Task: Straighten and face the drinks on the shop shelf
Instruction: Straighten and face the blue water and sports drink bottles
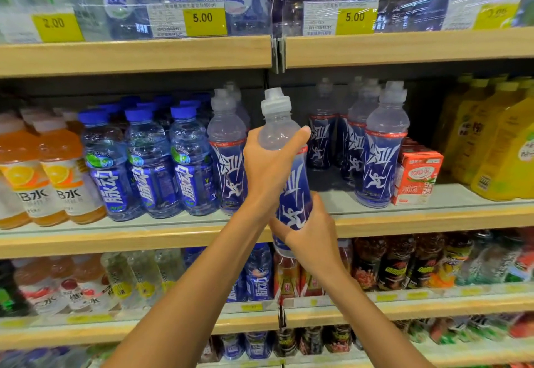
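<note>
Starting at the left of the middle shelf [115, 237], orange drink bottles [60, 171] are seen with labels forward. Next come blue-capped bottles [150, 165] of clear liquid, then one grey-capped sports bottle [228, 159] at the front edge. Now the hands: the left hand [268, 165] is wrapped round the shoulder of the held bottle [293, 191], thumb across the clear neck. The right hand [309, 237] is curled round its lower end. The held bottle is carried off the shelf, in front of its edge, its long axis close to upright, cap tipped slightly left, blue label facing out. Behind it and just to the right a bare slot [332, 191] is shown. That is judged the landing spot, up and back from both hands, the right hand nearer. Further right, matching bottles [381, 154] are lined up, a red carton [419, 177] just beside them, then yellow juice bottles [497, 148].
</note>
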The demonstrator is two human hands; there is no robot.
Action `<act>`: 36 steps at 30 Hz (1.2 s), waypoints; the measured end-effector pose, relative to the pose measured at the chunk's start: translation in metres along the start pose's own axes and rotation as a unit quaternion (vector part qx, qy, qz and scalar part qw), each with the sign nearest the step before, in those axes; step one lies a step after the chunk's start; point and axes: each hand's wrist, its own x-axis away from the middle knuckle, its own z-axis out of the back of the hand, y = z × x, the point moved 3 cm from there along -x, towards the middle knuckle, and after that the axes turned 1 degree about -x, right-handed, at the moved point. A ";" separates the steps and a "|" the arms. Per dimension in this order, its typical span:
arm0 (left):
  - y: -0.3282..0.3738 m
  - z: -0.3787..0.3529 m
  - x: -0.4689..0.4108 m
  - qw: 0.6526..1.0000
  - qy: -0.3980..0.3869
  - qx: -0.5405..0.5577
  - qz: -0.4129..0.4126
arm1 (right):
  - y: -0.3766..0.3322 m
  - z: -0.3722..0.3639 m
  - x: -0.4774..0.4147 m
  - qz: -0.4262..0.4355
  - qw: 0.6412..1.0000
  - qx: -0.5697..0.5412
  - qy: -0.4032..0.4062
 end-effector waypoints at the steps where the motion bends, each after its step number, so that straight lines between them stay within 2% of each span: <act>1: -0.001 0.001 -0.001 1.000 0.010 0.003 0.001 | 0.001 -0.002 0.001 -0.002 1.000 -0.015 -0.010; 4: -0.002 0.005 -0.005 0.999 0.004 0.041 0.020 | 0.007 0.001 -0.001 -0.023 0.992 -0.097 -0.079; 7: -0.001 0.011 -0.008 0.989 -0.073 0.095 0.082 | 0.015 0.013 -0.005 -0.097 0.952 -0.223 -0.183; 10: 0.000 0.014 -0.009 0.943 -0.220 0.193 0.157 | 0.018 0.020 -0.007 -0.172 0.881 -0.329 -0.293; 12: 0.003 0.011 -0.010 0.902 -0.303 0.259 0.164 | 0.013 0.019 -0.006 -0.167 0.840 -0.366 -0.365; 13: 0.004 0.010 -0.010 0.885 -0.332 0.284 0.162 | 0.009 0.016 -0.005 -0.152 0.826 -0.369 -0.399; 15: 0.004 0.007 -0.010 0.863 -0.363 0.313 0.158 | 0.004 0.010 -0.003 -0.133 0.819 -0.354 -0.432; 19: -0.005 0.008 -0.013 0.848 -0.375 0.338 0.161 | 0.002 0.009 -0.002 -0.148 0.867 -0.308 -0.362; 21: -0.010 0.012 -0.015 0.880 -0.334 0.297 0.159 | 0.003 0.013 -0.002 -0.131 0.900 -0.269 -0.316; 23: -0.016 0.017 -0.017 0.932 -0.264 0.193 0.154 | 0.000 0.017 -0.004 -0.092 0.930 -0.220 -0.281; 26: -0.015 0.022 -0.017 0.979 -0.149 0.091 0.105 | 0.000 0.019 -0.007 -0.065 0.964 -0.165 -0.200; 28: -0.011 0.023 -0.015 0.994 -0.083 0.041 0.053 | 0.004 0.020 -0.008 -0.059 0.979 -0.129 -0.146; 31: -0.005 0.014 -0.009 0.998 -0.057 -0.009 -0.008 | 0.008 0.018 -0.007 -0.050 0.995 -0.048 -0.070; 34: 0.000 0.001 -0.002 0.999 -0.044 -0.004 -0.021 | 0.005 0.015 -0.003 -0.020 0.999 0.034 -0.013; 36: 0.000 -0.003 -0.002 1.000 -0.006 0.000 -0.024 | 0.005 0.012 0.001 -0.013 0.999 0.048 0.007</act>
